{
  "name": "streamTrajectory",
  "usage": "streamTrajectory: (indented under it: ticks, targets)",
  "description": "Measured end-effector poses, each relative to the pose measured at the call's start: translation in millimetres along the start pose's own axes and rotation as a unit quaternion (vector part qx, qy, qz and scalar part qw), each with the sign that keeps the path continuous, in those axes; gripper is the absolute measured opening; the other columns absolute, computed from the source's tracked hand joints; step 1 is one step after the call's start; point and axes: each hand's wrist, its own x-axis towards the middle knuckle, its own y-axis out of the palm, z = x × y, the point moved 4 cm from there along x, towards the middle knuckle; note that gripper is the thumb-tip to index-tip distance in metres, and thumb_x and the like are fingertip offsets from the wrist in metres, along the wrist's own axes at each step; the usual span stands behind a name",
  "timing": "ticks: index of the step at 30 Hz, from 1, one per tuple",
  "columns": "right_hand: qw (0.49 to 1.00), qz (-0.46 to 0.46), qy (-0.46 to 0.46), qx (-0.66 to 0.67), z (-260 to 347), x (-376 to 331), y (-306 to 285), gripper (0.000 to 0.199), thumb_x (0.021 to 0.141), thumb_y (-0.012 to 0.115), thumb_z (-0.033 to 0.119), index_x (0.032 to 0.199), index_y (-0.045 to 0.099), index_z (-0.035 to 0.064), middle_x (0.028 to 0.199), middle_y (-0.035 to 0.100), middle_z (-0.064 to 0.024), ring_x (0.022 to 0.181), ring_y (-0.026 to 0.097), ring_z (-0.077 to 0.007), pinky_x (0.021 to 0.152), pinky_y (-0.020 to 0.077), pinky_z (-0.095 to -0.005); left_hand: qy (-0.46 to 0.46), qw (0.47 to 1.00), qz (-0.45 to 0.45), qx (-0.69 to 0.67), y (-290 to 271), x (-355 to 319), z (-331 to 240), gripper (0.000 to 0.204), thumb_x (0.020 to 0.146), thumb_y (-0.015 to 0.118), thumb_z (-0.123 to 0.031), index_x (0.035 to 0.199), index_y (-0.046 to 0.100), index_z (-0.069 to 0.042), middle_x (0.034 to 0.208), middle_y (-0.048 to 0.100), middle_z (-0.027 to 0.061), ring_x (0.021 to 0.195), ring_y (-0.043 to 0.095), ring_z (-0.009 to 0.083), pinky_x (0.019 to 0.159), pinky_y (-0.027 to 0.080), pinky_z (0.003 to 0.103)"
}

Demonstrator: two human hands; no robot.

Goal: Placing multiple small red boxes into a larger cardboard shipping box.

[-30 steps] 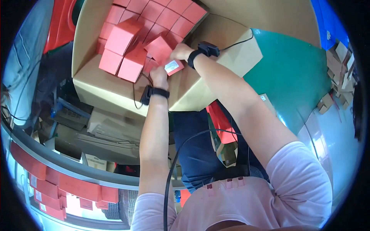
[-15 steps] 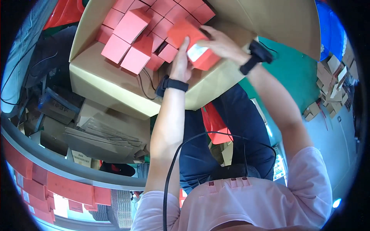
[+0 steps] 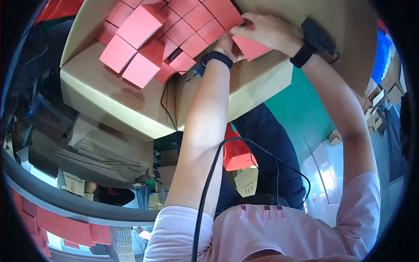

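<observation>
1. Right hand [image 3: 275, 30]: we find it clamped on the red box [image 3: 253, 48], its fingers bent over the upper part.
2. Left hand [image 3: 226, 46]: we see it closed on the left side of the same box. We cannot tell how far its fingers wrap, as they are partly hidden.
3. Handling: we judge that the box calls for even pressure from both sides — too hard a squeeze may dent its walls. We recommend lowering it square, with fingertips clear of the lower edges, and easing off one hand at a time.
4. Location: we find the box just beside the right end of the packed red boxes [image 3: 196, 18], at the inner right part of the cardboard carton [image 3: 100, 94].
5. Direction: one plain face turns toward us. Its lower edge slants upward to the right, roughly in line with edges in the packed rows.
6. Long axis: we cannot tell — the right hand covers the upper part, so no two edges can be compared in full.
7. Surroundings: we note three raised red boxes [image 3: 142, 67] at the left, well apart from the held one. We advise holding the black wrist unit [image 3: 320, 35] clear of the carton wall.
</observation>
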Motion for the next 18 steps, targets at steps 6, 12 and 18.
streamTrajectory:
  ticks: [6, 12, 18]
  targets:
    - [0.985, -0.019, -0.037, -0.166, -4.5, -1.6, 10.8, 0.08, 0.057, 0.073, 0.051, 0.122, 0.057, 0.0061, 0.114, 0.053, -0.0271, 0.102, 0.06, -0.0381, 0.089, 0.0487, -0.0434, 0.0, 0.998, -0.044, -0.037, 15.5, 20.4, 0.0, 0.034, 0.092, 0.035, -0.03, 0.114, 0.056, -0.015, 0.113, 0.061, 0.0083, 0.102, 0.06, 0.0268, 0.083, 0.049, 0.055]
    - [0.991, -0.032, -0.043, -0.12, -23.8, 20.9, 18.3, 0.072, 0.055, 0.075, 0.038, 0.117, 0.057, 0.0041, 0.118, 0.049, -0.0253, 0.103, 0.057, -0.0422, 0.09, 0.0481, -0.0427, -0.005, 0.999, 0.024, -0.03, 6.3, 46.9, 6.7, 0.036, 0.094, 0.034, -0.036, 0.116, 0.054, -0.017, 0.115, 0.059, 0.0074, 0.104, 0.058, 0.0267, 0.082, 0.048, 0.056]
    - [0.98, -0.122, -0.099, -0.119, -62.1, -17.6, 47.9, 0.069, 0.063, 0.075, 0.033, 0.122, 0.052, 0.0046, 0.118, 0.044, -0.0272, 0.106, 0.054, -0.0421, 0.088, 0.0484, -0.0431, 0.202, 0.972, -0.038, -0.116, -13.4, 65.0, 21.9, 0.041, 0.098, 0.034, -0.039, 0.121, 0.049, -0.008, 0.121, 0.057, 0.0114, 0.111, 0.054, 0.0279, 0.097, 0.041, 0.046]
